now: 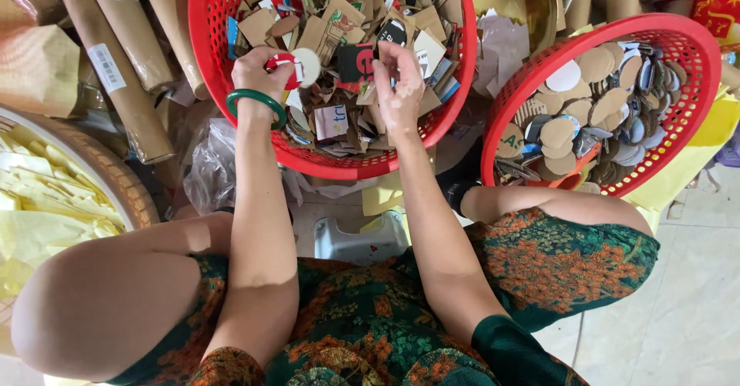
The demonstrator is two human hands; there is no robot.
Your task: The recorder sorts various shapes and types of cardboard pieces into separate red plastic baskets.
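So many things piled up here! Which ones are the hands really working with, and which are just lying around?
In use:
- left hand pinching a red-and-white cardboard piece
- right hand pinching a small dark piece
- red basket of cardboard scraps

Lying about:
- red basket of round discs
- brown paper rolls
- yellow paper sheets
- white stool

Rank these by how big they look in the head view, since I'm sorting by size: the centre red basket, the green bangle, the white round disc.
1. Centre red basket, largest though cropped.
2. Green bangle.
3. White round disc in the left hand; roughly alike, uncertain.
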